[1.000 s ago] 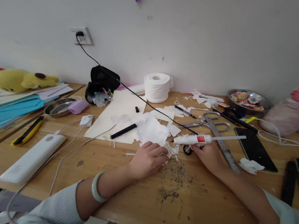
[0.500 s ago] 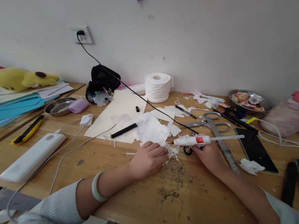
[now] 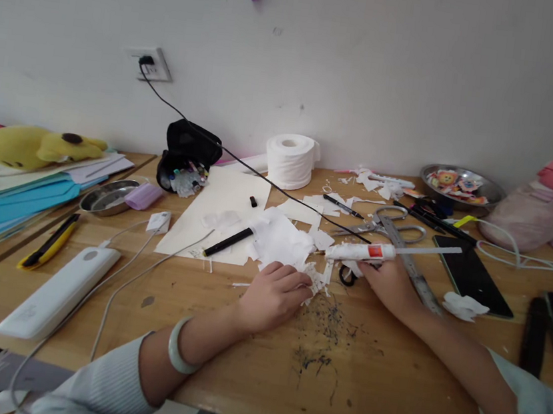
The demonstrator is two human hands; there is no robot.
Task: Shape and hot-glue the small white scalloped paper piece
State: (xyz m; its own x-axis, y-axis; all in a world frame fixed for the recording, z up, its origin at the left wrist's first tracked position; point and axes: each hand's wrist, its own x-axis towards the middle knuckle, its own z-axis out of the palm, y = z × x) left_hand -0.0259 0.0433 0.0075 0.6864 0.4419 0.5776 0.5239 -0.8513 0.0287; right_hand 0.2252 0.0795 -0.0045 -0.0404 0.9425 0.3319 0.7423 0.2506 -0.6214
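In the middle of the desk my right hand (image 3: 384, 281) is wrapped round a white hot glue gun (image 3: 361, 252). A translucent glue stick (image 3: 430, 251) juts from its back end, and its nozzle points left. My left hand (image 3: 275, 299) rests on the wood with its fingers curled, close to the nozzle. Small white paper scraps (image 3: 318, 279) lie at its fingertips; whatever it pinches is hidden. Just beyond sits a crumpled white paper (image 3: 283, 238). A black marker (image 3: 228, 241) lies on a cream sheet (image 3: 194, 224) to the left.
Behind are a toilet roll (image 3: 289, 161), large scissors (image 3: 404, 233) and a metal ruler (image 3: 410, 267). A black cord (image 3: 260, 179) runs from the wall socket (image 3: 150, 64) across the desk. Left are a power bank (image 3: 59, 291) and yellow cutter (image 3: 49, 243); right, a phone (image 3: 474, 277).
My right hand has shifted the glue gun slightly to the right and up, its nozzle a little farther from my left hand. My left hand stays nearly still.
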